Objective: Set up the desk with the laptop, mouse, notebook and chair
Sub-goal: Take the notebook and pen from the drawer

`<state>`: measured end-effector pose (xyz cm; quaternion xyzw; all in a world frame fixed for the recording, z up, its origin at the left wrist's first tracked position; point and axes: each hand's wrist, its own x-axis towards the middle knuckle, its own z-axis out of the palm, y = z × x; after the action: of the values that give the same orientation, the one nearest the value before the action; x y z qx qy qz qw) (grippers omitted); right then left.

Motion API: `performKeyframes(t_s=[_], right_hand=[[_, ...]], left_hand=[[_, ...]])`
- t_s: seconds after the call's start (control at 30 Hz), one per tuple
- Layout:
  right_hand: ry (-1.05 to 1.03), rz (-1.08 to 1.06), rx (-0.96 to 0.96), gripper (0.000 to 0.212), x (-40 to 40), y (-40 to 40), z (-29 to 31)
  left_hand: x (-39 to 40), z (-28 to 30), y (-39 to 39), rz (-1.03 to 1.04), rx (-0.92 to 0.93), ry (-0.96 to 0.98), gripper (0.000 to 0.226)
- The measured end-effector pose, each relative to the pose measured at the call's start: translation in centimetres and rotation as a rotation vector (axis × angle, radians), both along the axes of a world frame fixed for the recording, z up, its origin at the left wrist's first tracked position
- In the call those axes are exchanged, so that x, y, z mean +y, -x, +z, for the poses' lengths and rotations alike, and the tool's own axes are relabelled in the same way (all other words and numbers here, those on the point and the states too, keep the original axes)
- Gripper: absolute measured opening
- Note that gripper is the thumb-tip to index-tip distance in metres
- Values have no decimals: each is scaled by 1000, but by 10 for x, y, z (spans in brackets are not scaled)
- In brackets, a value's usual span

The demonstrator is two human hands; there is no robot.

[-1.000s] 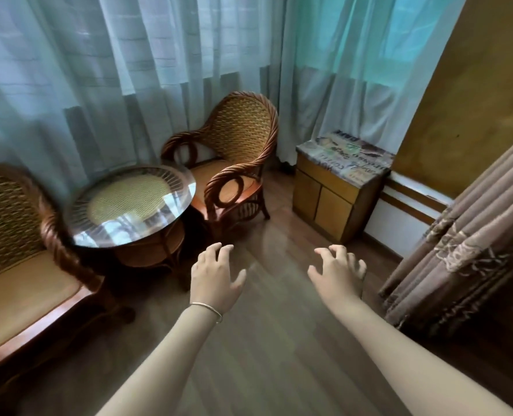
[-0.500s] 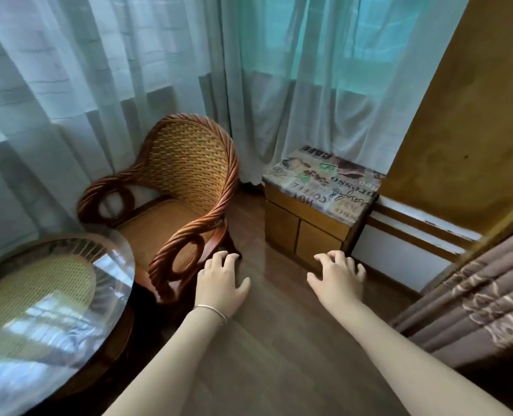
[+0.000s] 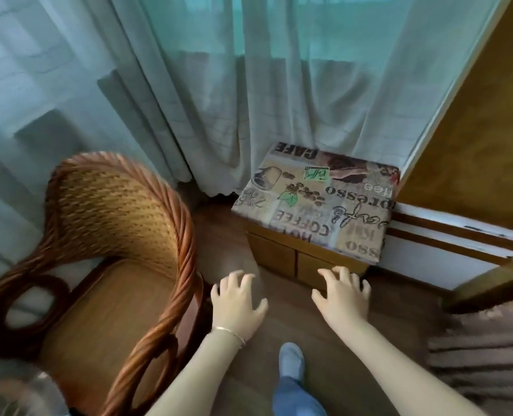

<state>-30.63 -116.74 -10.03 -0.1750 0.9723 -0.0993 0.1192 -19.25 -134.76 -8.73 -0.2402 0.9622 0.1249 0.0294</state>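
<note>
A wicker armchair (image 3: 99, 265) with twisted rattan arms and a woven back stands at the left, close below me. My left hand (image 3: 237, 304), with a thin bracelet on the wrist, hovers just right of the chair's right arm, fingers spread and empty. My right hand (image 3: 342, 298) is held out beside it, also spread and empty, in front of a low wooden cabinet (image 3: 282, 256). No laptop, mouse, notebook or desk is in view.
The cabinet carries a coffee-print cloth (image 3: 318, 202) and stands against sheer curtains (image 3: 249, 85). A wooden wall panel (image 3: 474, 130) rises at the right. A brown patterned drape (image 3: 483, 349) hangs at lower right. My foot in a blue shoe (image 3: 291, 360) is on the wood floor.
The view has swung right and moved closer to the chair and cabinet. The round glass table and left seat have slid out of view. Both hands stay spread and empty.
</note>
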Motion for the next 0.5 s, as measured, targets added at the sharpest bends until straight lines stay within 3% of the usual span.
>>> performKeyframes(t_s=[0.13, 0.37, 0.43, 0.5], right_hand=[[-67, -27, -92, 53, -32, 42, -23], [-56, -146, -214, 52, -70, 91, -60], [95, -297, -295, 44, -79, 103, -88], [478, -621, -468, 33, -90, 118, -122]], left_hand=[[-31, -21, 67, -51, -196, 50, 53], [-56, -58, 154, -152, -300, -14, 54], [-62, -83, 175, -81, -309, -124, 51], [-71, -120, 195, 56, -269, -333, 45]])
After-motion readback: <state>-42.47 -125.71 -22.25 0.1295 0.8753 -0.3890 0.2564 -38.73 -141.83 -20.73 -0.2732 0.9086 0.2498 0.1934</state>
